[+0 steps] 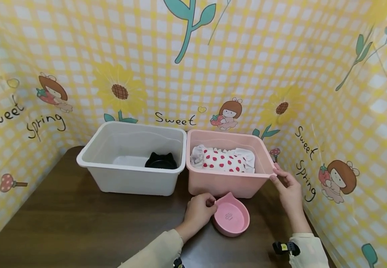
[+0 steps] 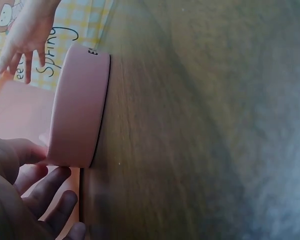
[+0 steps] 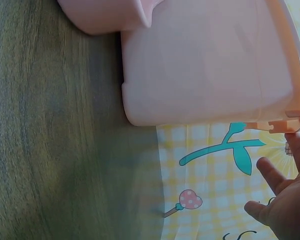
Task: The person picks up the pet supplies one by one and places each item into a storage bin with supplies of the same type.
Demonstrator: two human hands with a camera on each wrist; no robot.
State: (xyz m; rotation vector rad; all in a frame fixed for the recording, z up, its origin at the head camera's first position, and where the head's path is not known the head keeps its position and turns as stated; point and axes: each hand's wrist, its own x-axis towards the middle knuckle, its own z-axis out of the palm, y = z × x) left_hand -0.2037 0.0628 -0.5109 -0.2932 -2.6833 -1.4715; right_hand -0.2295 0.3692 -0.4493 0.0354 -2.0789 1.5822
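Note:
A pink pet bowl [image 1: 231,217] with a pointed ear on its rim sits on the table in front of the pink bin [image 1: 225,186]. My left hand [image 1: 199,213] pinches the left side of its rim between thumb and fingers; the left wrist view shows the bowl's side [image 2: 80,107] with the thumb and a fingertip at its edge. At the bin's front right corner my right hand [image 1: 288,191] holds the rim with thumb and forefinger, other fingers [image 3: 272,175] spread below it. Inside the pink bin lies a white cloth item with red strawberries and ruffled ends [image 1: 225,160].
To the left, touching or nearly touching the pink bin, stands a white bin [image 1: 136,180] with a black cat-eared bowl [image 1: 161,161] inside. Yellow checked, printed cloth [image 1: 166,89] hangs behind and at both sides of the brown table [image 1: 79,223].

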